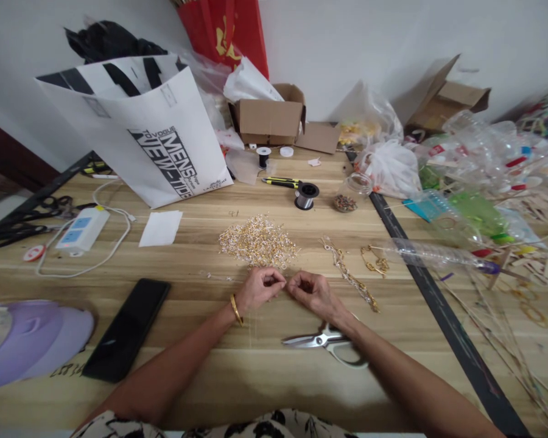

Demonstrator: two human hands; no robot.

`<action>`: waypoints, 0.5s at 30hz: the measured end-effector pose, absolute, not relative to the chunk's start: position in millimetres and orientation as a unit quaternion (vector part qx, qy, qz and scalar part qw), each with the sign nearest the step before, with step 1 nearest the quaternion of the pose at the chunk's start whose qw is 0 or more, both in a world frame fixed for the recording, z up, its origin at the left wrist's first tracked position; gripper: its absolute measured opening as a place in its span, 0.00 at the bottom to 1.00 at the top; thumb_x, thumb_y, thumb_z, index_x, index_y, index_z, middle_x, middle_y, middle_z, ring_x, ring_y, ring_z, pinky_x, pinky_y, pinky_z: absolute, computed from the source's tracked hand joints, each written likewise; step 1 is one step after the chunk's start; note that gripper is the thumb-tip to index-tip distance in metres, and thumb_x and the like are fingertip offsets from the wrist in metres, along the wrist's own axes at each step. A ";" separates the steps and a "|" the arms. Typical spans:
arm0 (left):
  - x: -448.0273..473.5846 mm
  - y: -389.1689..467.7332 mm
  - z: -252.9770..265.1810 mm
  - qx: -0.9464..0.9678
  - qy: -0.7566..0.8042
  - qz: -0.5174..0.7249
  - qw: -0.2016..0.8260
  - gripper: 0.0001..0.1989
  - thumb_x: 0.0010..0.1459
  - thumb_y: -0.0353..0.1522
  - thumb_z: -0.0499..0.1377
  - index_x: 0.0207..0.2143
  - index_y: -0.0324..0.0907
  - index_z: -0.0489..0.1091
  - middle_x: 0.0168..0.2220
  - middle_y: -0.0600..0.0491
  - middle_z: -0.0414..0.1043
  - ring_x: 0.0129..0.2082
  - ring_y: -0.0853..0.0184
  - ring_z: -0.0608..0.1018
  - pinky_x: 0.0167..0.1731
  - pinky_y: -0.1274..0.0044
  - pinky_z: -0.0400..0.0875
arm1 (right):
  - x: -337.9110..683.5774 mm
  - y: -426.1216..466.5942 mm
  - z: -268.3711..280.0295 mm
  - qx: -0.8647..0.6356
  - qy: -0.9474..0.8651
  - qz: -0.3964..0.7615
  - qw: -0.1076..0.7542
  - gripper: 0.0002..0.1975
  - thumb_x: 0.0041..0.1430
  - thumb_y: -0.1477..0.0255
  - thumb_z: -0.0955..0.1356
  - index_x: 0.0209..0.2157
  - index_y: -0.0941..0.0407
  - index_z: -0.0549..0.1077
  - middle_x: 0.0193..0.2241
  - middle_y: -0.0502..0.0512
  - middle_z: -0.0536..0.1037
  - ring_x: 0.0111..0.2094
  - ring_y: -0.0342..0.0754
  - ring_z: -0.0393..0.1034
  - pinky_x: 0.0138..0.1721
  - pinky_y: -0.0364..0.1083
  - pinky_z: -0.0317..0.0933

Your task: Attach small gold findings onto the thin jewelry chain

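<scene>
- Hands meet at the middle of a wooden table point(301, 389), fingertips almost touching. The left hand point(257, 288) has its fingers curled, thumb and forefinger pressed together as if pinching something too small to make out.
- The right hand point(314, 291) is curled the same way, fingertips drawn together toward the left hand; what it grips cannot be told.
- A gold bangle point(235, 309) sits on the left wrist.
- A pile of small gold and white beads point(257, 242) lies just beyond the hands.
- A gold chain point(352, 277) stretches along the table to the right of the right hand, with a second chain piece point(375, 261) near it.
- Scissors point(322, 342) lie shut beside the right forearm, partly under it.
- A black phone point(128, 328) lies face down to the left.
- A purple cap point(31, 340) rests at the left edge.
- A white power strip point(83, 229) and its cord sit farther left.
- A white paper bag point(141, 128) with black lettering stands behind.
- A spool point(305, 195) and a small jar point(347, 196) stand past the beads.
- A cardboard box point(269, 118) sits by the wall.
</scene>
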State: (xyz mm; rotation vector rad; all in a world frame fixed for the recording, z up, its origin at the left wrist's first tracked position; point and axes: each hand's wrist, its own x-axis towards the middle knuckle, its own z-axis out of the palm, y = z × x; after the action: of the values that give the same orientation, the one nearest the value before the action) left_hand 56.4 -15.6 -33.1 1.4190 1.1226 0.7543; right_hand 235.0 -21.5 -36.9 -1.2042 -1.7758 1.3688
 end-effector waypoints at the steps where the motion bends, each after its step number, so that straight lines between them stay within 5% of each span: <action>1: 56.8 -16.0 -33.4 0.608 0.476 0.322 0.548 0.06 0.50 0.31 0.59 0.27 0.35 0.69 0.18 0.57 0.65 0.18 0.75 0.68 0.15 0.86 0.62 | 234.8 -21.3 -37.0 -0.453 -0.665 0.515 0.294 0.09 0.54 0.69 0.65 0.26 0.61 0.70 0.20 0.48 0.67 0.21 0.38 0.56 0.22 0.38 0.50; 15: 59.0 -16.3 -36.6 0.661 0.472 0.333 0.478 0.04 0.50 0.28 0.58 0.26 0.36 0.71 0.25 0.52 0.72 0.25 0.71 0.72 0.25 0.82 0.66 | 233.0 -19.2 -37.2 -0.467 -0.671 0.500 0.285 0.06 0.51 0.72 0.66 0.24 0.61 0.70 0.19 0.47 0.67 0.20 0.38 0.57 0.21 0.38 0.49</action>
State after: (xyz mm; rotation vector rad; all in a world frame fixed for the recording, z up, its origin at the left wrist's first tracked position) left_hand 59.0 -16.3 -36.6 1.6151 1.1534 0.8125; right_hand 233.0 -19.2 -37.2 -1.2504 -1.7951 1.3374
